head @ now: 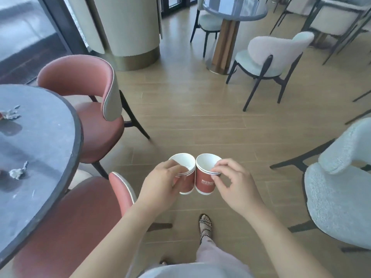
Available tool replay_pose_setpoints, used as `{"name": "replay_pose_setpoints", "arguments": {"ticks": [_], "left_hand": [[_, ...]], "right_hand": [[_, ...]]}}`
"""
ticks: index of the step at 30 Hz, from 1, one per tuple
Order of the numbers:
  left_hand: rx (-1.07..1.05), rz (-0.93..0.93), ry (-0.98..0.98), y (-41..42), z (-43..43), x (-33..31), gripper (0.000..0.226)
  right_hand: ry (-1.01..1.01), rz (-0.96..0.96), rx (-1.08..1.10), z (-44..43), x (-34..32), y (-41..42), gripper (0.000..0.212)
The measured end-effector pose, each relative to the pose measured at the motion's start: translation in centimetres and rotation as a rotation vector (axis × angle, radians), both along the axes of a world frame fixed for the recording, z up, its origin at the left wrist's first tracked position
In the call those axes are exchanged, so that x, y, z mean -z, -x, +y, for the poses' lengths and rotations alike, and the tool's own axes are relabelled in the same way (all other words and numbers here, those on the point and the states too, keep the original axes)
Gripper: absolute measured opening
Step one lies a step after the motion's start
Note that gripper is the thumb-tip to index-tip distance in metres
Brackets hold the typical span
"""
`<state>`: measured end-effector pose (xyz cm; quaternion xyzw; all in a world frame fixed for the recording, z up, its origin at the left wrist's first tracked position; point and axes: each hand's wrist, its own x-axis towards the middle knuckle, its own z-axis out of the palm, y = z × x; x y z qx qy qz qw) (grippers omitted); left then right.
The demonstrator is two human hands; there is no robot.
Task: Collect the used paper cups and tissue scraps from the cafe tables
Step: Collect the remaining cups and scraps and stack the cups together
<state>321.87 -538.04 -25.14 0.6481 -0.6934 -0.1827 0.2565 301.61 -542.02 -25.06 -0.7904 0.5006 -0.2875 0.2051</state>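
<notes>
My left hand [162,182] grips a stack of nested red paper cups [185,169] with white insides, thumb over the rim. My right hand [236,184] pinches the rim of a second stack of red paper cups [204,181] with white lettering. The two stacks touch side by side above the wooden floor. On the dark round table [50,157] at the left lie two crumpled tissue scraps, one near the edge [18,172] and one farther back [11,114].
Two red chairs [96,101] [80,217] stand against the dark table. Pale fuzzy chairs stand at right [337,189] and at centre right [269,57]. A second round table [234,9] stands at the back. A pale pillar [128,27] rises at back left. My sandalled foot [205,225] is on the floor.
</notes>
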Motion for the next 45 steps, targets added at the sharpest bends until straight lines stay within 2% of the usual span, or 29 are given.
{"name": "replay_pose_setpoints", "arguments": {"ticks": [7, 13, 23, 29, 36, 45], "left_hand": [[-0.067, -0.045, 0.031, 3.8, -10.2, -0.3, 0.021], [-0.167, -0.025, 0.074, 5.6, -14.5, -0.6, 0.021], [-0.235, -0.039, 0.128, 1.8, -21.3, -0.6, 0.023], [-0.299, 0.006, 0.094, -3.3, -26.4, 0.0, 0.025], [-0.424, -0.011, 0.088, -12.9, -30.3, -1.0, 0.018], [-0.744, -0.019, 0.071, -24.3, -25.2, -0.5, 0.019]], "right_hand": [[0.016, 0.013, -0.083, -11.8, 0.1, 3.4, 0.011], [-0.008, 0.044, -0.163, -17.8, -0.4, 4.4, 0.01], [-0.028, 0.029, -0.255, -26.1, -0.6, -0.2, 0.008], [-0.036, 0.051, -0.295, -32.1, -0.7, -5.9, 0.007], [-0.025, 0.045, -0.396, -37.8, -1.7, -16.7, 0.008], [-0.013, 0.05, -0.75, -37.8, -1.1, -32.5, 0.009]]}}
